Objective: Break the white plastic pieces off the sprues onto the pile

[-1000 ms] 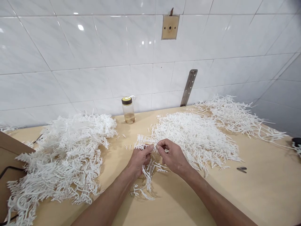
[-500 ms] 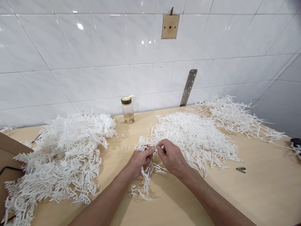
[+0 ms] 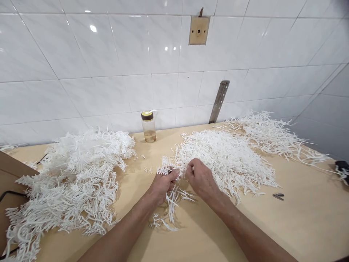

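Between thumb and fingers, my left hand [image 3: 163, 183] grips a white branched plastic sprig [image 3: 165, 165], whose prongs stick out above and beside the fingers. My right hand [image 3: 198, 175] is closed just to its right, a small gap apart; its fingertips are curled out of sight, so what they hold cannot be made out. Below my hands, loose white branched pieces [image 3: 172, 207] lie on the table. A dense pile of small white sprigs [image 3: 226, 156] spreads behind and to the right of my right hand.
On the left lies a large heap of white branched strands [image 3: 79, 182] beside a brown box [image 3: 11, 167]. Thin bare stems [image 3: 272, 134] are piled at the back right. A bottle [image 3: 148, 127] stands near the wall, a metal strip [image 3: 219, 102] leans there, and small dark snips [image 3: 278, 196] lie right.
My right hand has moved slightly right, away from my left hand, opening a small gap. My left hand keeps its grip on the sprig in nearly the same place.
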`<state>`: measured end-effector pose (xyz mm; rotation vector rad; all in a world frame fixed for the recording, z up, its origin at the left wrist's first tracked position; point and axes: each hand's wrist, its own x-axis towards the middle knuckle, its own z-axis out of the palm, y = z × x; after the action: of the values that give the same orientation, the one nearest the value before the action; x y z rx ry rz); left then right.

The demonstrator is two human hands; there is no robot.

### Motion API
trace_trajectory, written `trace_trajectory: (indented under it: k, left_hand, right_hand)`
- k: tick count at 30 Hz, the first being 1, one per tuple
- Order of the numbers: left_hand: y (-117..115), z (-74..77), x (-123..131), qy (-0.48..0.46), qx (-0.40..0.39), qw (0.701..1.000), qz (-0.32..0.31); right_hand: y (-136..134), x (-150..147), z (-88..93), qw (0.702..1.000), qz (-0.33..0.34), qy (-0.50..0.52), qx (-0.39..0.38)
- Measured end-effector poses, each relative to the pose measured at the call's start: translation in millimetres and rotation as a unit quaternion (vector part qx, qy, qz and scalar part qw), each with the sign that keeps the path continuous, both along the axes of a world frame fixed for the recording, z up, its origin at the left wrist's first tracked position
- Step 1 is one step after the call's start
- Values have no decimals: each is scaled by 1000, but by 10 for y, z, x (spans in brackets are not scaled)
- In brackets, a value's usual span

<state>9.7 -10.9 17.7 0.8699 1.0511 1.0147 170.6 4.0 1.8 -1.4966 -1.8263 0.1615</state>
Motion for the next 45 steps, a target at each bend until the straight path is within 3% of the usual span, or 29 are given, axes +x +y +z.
trace_trajectory:
  k: [3, 6, 11, 15, 20, 29, 39, 45]
  left_hand:
    - [9, -16, -17, -25, 7, 999, -19]
    - [36, -34, -42, -49, -6, 998, -35]
    - [82, -69, -76, -92, -33, 995, -33]
    - [95, -80, -89, -116, -59, 991, -40]
    - [101, -75, -96, -121, -56, 990, -34]
    - [98, -97, -61, -94, -35, 995, -28]
    - [74, -74, -34, -81, -13, 997, -10]
    - [86, -107, -66, -85, -53, 994, -42]
  right_hand:
    - [67, 167, 71, 997, -65, 42, -12]
    - [97, 275, 124, 994, -81, 78, -11]
    - [75, 259, 129, 996, -47, 68, 30]
    - [11, 170, 152, 995, 29, 77, 48]
    - [-93, 13, 173, 977, 127, 163, -50]
    - [-142, -107, 155, 927, 137, 296, -184]
    - [-138, -104, 168, 947, 125, 256, -151]
    - [-134, -103, 138, 981, 131, 135, -52]
